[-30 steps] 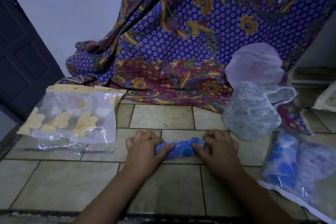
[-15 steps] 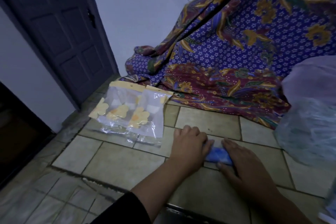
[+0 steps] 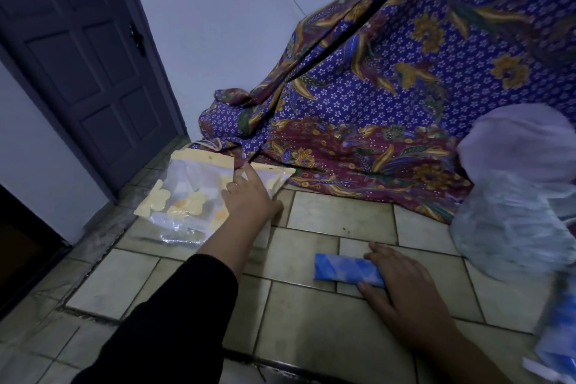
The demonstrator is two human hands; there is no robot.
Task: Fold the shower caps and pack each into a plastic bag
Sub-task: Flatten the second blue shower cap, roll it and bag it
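A folded blue shower cap [image 3: 341,268] lies as a flat strip on the tiled floor. My right hand [image 3: 405,287] holds its right end, with the thumb along the lower edge and the fingers over the upper edge. A small pile of clear plastic bags [image 3: 190,193] with yellow flower prints and yellow header strips lies at the left, near the cloth. My left hand [image 3: 249,196] reaches onto these bags with its fingers stretched out, the forefinger near the header strips. It hides part of the right-hand bag.
A purple and maroon batik cloth [image 3: 405,97] hangs down to the floor behind. At the right stand a puffed lilac cap [image 3: 514,140] and a pale green patterned cap [image 3: 505,224]. Blue packed items [image 3: 558,340] lie at the lower right. A dark door [image 3: 78,56] is at the left.
My left hand has let go of the folded blue cap and moved up and left onto the plastic bags. My right hand stays on the cap. The view has swung left.
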